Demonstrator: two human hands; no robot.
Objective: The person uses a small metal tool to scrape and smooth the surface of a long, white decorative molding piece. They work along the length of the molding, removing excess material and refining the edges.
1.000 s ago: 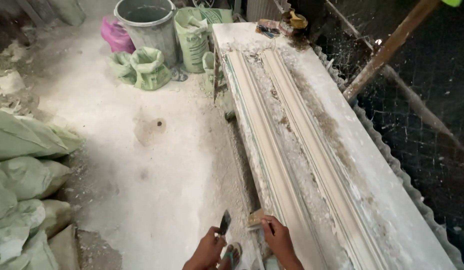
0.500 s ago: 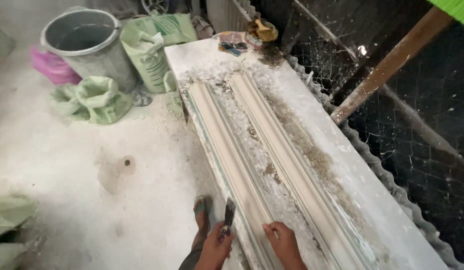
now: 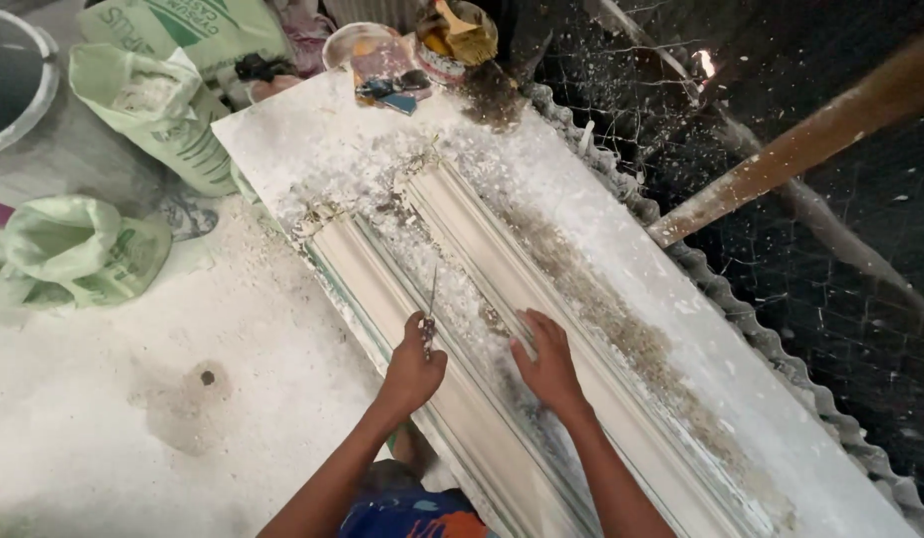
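Note:
Two long white plaster cornice mouldings lie side by side on a dusty white slab (image 3: 312,139). My left hand (image 3: 414,364) is shut on a thin metal scraper blade (image 3: 431,299) that points away from me along the groove between the left moulding (image 3: 362,274) and the right moulding (image 3: 482,239). My right hand (image 3: 547,361) lies flat, fingers spread, pressing on the right moulding. Both forearms reach in from the bottom edge.
Green-printed sacks (image 3: 168,110) and a grey bucket (image 3: 13,80) stand on the dusty floor at left. Pots and a brush (image 3: 460,30) sit at the slab's far end. Wire mesh and a slanted wooden pole (image 3: 810,139) close off the right side.
The view has moved forward along the slab and closer. Both hands have travelled up the mouldings, and my right hand now rests flat on the right moulding.

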